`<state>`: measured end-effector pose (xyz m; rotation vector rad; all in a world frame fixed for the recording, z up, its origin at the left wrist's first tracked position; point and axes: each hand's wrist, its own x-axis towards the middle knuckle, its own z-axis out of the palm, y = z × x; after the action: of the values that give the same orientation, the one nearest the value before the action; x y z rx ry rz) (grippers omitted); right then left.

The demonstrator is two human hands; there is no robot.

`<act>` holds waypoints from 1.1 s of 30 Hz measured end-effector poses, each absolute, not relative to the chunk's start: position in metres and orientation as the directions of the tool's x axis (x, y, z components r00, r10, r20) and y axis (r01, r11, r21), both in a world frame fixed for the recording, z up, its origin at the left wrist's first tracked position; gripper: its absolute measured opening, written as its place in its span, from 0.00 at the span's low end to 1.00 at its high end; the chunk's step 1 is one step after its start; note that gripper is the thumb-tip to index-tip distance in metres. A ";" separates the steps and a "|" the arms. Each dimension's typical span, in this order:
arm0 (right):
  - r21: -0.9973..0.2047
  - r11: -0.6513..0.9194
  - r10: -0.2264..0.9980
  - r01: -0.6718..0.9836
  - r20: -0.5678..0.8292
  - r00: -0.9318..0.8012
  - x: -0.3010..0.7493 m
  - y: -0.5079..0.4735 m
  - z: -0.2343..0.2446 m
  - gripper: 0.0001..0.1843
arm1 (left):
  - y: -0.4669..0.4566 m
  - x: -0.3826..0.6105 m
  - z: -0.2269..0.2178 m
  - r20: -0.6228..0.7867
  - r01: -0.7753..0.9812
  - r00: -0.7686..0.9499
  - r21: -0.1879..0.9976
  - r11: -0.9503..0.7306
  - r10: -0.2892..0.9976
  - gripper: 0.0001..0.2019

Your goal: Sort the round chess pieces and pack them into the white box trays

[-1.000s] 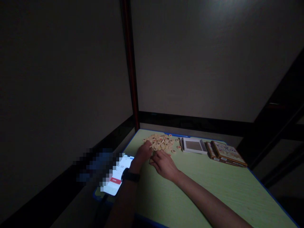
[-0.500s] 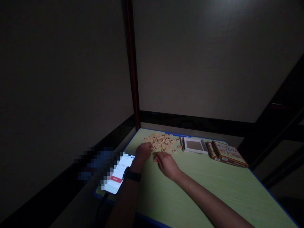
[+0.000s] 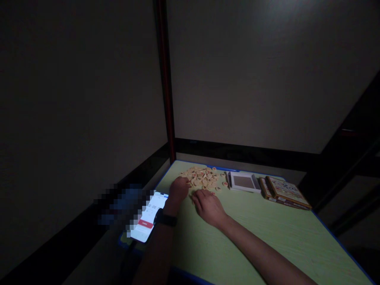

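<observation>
Pieces (image 3: 204,182) lay at the table's (image 3: 282,225) eleven o'clock, near its edge, with room toward five. Left hand (image 3: 179,189) and right hand (image 3: 209,207) were curled; whether pinching, I could not tell. One piece below the right had gone from view.

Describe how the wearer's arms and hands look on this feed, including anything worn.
The left hand and right hand are both ungloved. A black watch-like band circles the left wrist; the right wrist has nothing on it. No sleeve shows on the right forearm; the left is dimly lit.
</observation>
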<state>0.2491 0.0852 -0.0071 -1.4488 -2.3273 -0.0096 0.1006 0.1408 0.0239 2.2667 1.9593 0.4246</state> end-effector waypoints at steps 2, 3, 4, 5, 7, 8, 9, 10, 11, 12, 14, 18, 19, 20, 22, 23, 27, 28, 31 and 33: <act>-0.201 0.485 0.848 0.851 0.345 -0.402 0.249 0.081 -0.006 0.08 | 0.141 0.101 0.027 0.140 0.958 0.094 0.256 -0.127 0.986 0.15; -0.201 0.497 0.843 0.844 0.344 -0.414 0.249 0.080 -0.006 0.06 | 0.141 0.101 0.029 0.146 0.961 0.077 0.254 -0.113 0.986 0.16; -0.202 0.506 0.839 0.839 0.340 -0.425 0.248 0.080 -0.006 0.05 | 0.141 0.102 0.031 0.152 0.963 0.060 0.252 -0.098 0.987 0.17; -0.201 0.513 0.836 0.834 0.337 -0.433 0.246 0.080 -0.007 0.04 | 0.141 0.102 0.033 0.153 0.965 0.042 0.250 -0.080 0.987 0.16; -0.192 0.522 0.831 0.831 0.333 -0.445 0.242 0.083 -0.008 0.04 | 0.139 0.103 0.036 0.148 0.969 0.008 0.244 -0.044 0.989 0.16; -0.180 0.526 0.828 0.831 0.332 -0.452 0.240 0.085 -0.009 0.05 | 0.138 0.103 0.036 0.142 0.971 -0.002 0.239 -0.033 0.990 0.16; -0.166 0.530 0.824 0.832 0.335 -0.458 0.238 0.087 -0.009 0.07 | 0.138 0.103 0.036 0.134 0.972 -0.006 0.234 -0.026 0.991 0.17; -0.151 0.531 0.820 0.834 0.339 -0.461 0.237 0.089 -0.009 0.08 | 0.137 0.104 0.036 0.127 0.973 -0.009 0.229 -0.021 0.992 0.17; -0.138 0.529 0.818 0.837 0.345 -0.460 0.237 0.091 -0.008 0.10 | 0.137 0.104 0.036 0.123 0.975 -0.011 0.224 -0.017 0.992 0.17; -0.129 0.526 0.817 0.841 0.353 -0.456 0.239 0.092 -0.006 0.11 | 0.138 0.104 0.035 0.124 0.975 -0.013 0.221 -0.015 0.992 0.17; -0.133 0.508 0.819 0.851 0.380 -0.430 0.247 0.095 0.001 0.12 | 0.138 0.105 0.034 0.129 0.971 0.010 0.236 -0.041 0.992 0.16; -0.196 0.386 0.863 0.901 0.422 -0.278 0.278 0.107 0.017 0.12 | 0.137 0.106 0.030 0.129 0.915 0.208 0.324 -0.239 0.970 0.08; -0.202 0.349 0.882 0.915 0.401 -0.248 0.285 0.111 0.019 0.12 | 0.136 0.107 0.028 0.133 0.898 0.259 0.331 -0.289 0.957 0.09; -0.201 0.324 0.897 0.925 0.376 -0.233 0.292 0.114 0.021 0.12 | 0.134 0.108 0.026 0.140 0.886 0.297 0.328 -0.327 0.945 0.10; -0.189 0.309 0.914 0.932 0.331 -0.235 0.301 0.120 0.021 0.11 | 0.132 0.111 0.022 0.148 0.871 0.352 0.309 -0.381 0.924 0.11; -0.180 0.311 0.916 0.933 0.317 -0.244 0.303 0.122 0.020 0.11 | 0.132 0.113 0.020 0.147 0.868 0.367 0.301 -0.395 0.918 0.10; -0.138 0.315 0.926 0.939 0.260 -0.273 0.298 0.124 0.017 0.12 | 0.131 0.119 0.016 0.164 0.876 0.366 0.270 -0.399 0.916 0.08; -0.130 0.310 0.932 0.942 0.238 -0.273 0.296 0.124 0.018 0.12 | 0.130 0.121 0.016 0.170 0.880 0.366 0.259 -0.399 0.915 0.07; -0.132 0.287 0.948 0.949 0.182 -0.262 0.290 0.123 0.021 0.13 | 0.126 0.127 0.020 0.163 0.891 0.365 0.226 -0.395 0.917 0.06; -0.160 0.279 0.953 0.947 0.170 -0.253 0.289 0.123 0.022 0.14 | 0.122 0.131 0.023 0.158 0.898 0.363 0.204 -0.390 0.918 0.06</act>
<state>0.2886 0.1234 0.0222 -1.7569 -2.3166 0.0363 0.1313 0.1220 0.0232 2.5242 1.6861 0.3780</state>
